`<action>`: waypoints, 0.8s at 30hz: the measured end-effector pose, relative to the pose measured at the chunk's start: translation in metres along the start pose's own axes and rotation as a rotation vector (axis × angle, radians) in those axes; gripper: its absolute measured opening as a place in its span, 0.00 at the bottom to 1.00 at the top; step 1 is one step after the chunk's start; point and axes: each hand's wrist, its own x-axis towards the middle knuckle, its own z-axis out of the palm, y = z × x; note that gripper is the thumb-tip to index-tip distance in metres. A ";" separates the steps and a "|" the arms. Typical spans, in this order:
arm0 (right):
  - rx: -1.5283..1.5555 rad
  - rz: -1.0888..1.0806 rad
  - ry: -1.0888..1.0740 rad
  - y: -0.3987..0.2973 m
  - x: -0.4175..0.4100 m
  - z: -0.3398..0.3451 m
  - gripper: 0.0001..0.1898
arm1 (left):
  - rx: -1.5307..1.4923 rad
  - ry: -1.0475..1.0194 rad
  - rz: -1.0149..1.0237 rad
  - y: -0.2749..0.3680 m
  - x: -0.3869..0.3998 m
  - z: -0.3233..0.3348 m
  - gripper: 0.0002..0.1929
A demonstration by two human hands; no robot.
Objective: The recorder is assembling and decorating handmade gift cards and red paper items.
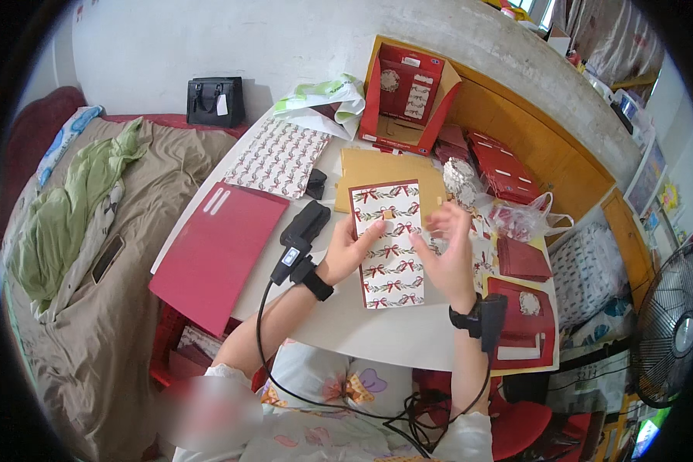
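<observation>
My left hand (353,242) holds the left side of an upright white card (391,277) patterned with green garlands and red bows, its thumb on the front. A dark red border shows along the card's top and left edges. Near the left thumb, a small tan square (388,214) sits on the card. My right hand (451,248) is at the card's right edge, fingers spread and slightly blurred. Its thumb overlaps that edge; whether it presses on it is unclear. Behind the card lies a tan cardboard sheet (352,167).
Patterned sheets (283,153) and a red folder-like sheet (219,254) lie left on the white table (346,341). An open red display box (375,124) stands at the back. Red card stacks (502,164), white cut-outs (461,179) and a printed red panel (511,323) are right. A fan (678,329) stands beyond.
</observation>
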 end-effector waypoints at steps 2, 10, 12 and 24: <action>0.319 0.127 -0.081 0.004 -0.009 0.003 0.30 | -0.006 -0.031 -0.042 0.004 0.000 -0.001 0.18; -0.116 -0.107 0.294 -0.010 -0.016 0.022 0.26 | 0.451 0.286 0.446 -0.017 0.004 0.002 0.21; -0.268 -0.184 0.262 -0.010 -0.016 0.025 0.24 | 0.308 0.198 0.373 -0.020 0.001 0.007 0.20; -0.190 -0.200 0.078 -0.020 -0.026 0.043 0.16 | -0.107 0.230 -0.019 -0.028 -0.003 0.004 0.13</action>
